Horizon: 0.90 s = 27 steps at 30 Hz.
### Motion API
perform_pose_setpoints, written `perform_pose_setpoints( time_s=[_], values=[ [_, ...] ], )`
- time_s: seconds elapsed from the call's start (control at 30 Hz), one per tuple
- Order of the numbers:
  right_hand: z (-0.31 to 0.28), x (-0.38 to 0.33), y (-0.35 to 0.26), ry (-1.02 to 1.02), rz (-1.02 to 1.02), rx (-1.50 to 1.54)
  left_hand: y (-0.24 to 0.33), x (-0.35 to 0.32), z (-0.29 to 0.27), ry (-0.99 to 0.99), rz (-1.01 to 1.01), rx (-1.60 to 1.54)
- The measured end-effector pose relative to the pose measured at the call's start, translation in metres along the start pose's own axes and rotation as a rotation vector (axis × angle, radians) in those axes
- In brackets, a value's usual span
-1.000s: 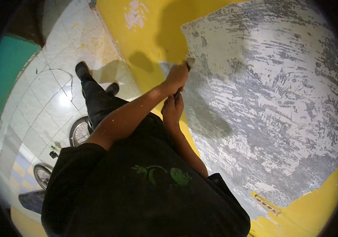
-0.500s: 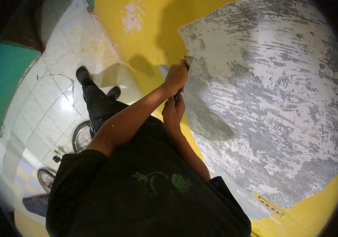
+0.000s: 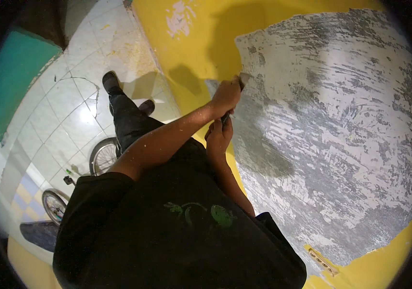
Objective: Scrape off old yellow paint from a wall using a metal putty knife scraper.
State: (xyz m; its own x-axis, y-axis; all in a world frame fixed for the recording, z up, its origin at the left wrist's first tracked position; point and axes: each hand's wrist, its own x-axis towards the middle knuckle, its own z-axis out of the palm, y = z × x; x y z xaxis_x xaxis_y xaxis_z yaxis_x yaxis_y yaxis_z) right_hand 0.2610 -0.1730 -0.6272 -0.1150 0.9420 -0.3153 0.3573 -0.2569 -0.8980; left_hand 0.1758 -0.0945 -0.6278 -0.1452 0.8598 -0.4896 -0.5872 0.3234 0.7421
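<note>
Both of my hands are closed around one scraper, stacked one above the other along its length. Higher up, close to the blade, my left hand grips it. Just below, my right hand wraps the dark handle, part of which shows between the hands. The blade is at the left border of a large scraped patch, where white and grey streaks show. Yellow paint still covers the wall left of this patch. Whether the blade's edge touches the wall is hard to tell.
To the left lies a pale tiled floor, with paint flecks near the wall's base. A bicycle wheel stands beside my legs, and a second wheel is farther back. A socket strip sits low right on the wall. A green wall is far left.
The whole view has shifted slightly, so wall and floor appear farther right. My hands keep the same grip on the scraper, and the blade stays by the patch's left border.
</note>
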Motion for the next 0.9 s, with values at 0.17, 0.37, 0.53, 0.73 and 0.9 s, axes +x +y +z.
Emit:
perform_pose_setpoints(
  time_s=[0.17,0.37,0.53,0.73,0.9],
  values=[
    [0.001,0.009,0.002,-0.013,0.017,-0.009,0.0,0.011,-0.001,0.035,-0.081,-0.099],
    [-0.004,0.0,0.008,-0.014,0.03,-0.026,-0.012,0.006,-0.002,0.045,0.113,-0.025],
    [0.006,0.001,0.006,0.006,0.064,0.049,-0.007,0.014,-0.009,-0.054,-0.103,-0.008],
    [-0.011,0.007,0.026,0.055,-0.003,-0.118,-0.014,0.009,0.0,0.002,0.115,0.074],
    [-0.002,0.006,0.021,0.027,0.001,-0.04,-0.007,0.012,-0.006,-0.019,-0.106,-0.096]
  ],
)
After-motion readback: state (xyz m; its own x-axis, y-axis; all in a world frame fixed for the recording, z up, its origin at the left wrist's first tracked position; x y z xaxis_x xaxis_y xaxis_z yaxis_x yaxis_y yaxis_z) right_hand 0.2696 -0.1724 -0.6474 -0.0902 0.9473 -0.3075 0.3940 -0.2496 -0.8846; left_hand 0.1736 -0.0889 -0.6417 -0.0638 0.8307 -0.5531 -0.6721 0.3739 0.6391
